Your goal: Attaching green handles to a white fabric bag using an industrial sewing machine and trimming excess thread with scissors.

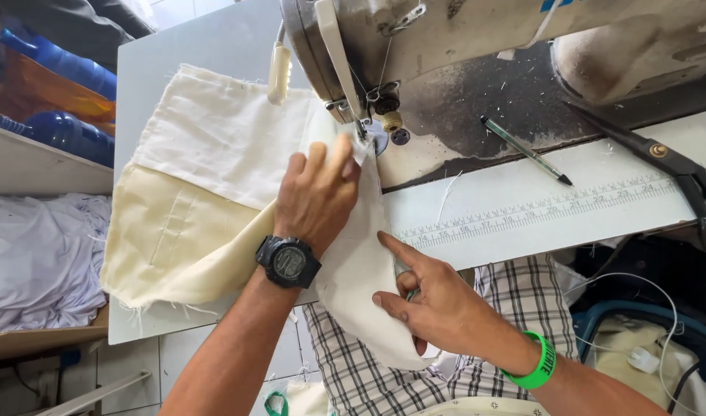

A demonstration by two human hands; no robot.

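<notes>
I am at the sewing machine point(476, 46). My left hand point(316, 194) lies flat and open on the cloth point(214, 154). My fingers point(339, 158) press it down right beside the needle foot point(362, 129). I wear a black watch point(288, 262) on that wrist.

My right hand point(434, 296) is lower, at the table point(522, 223) edge. It pinches the cloth that hangs down toward my lap. One finger points along the fold. There is a green band point(539, 362) on that wrist.

The cloth is cream and white. Most of it is spread out to the left of the machine, and one part runs under the foot.

To do this bit well, I think I should keep the left hand flat, so the cloth stays smooth with no bumps. The fingertips are very close to the needle, so I must keep them to the side of it. The right hand should hold the edge even and let it feed slowly, not tug.

A pen point(526, 150) lies on the machine bed, well away from my hands. Black scissors point(661, 158) lie at the far right. A ruler point(538, 209) is marked along the table front.
</notes>
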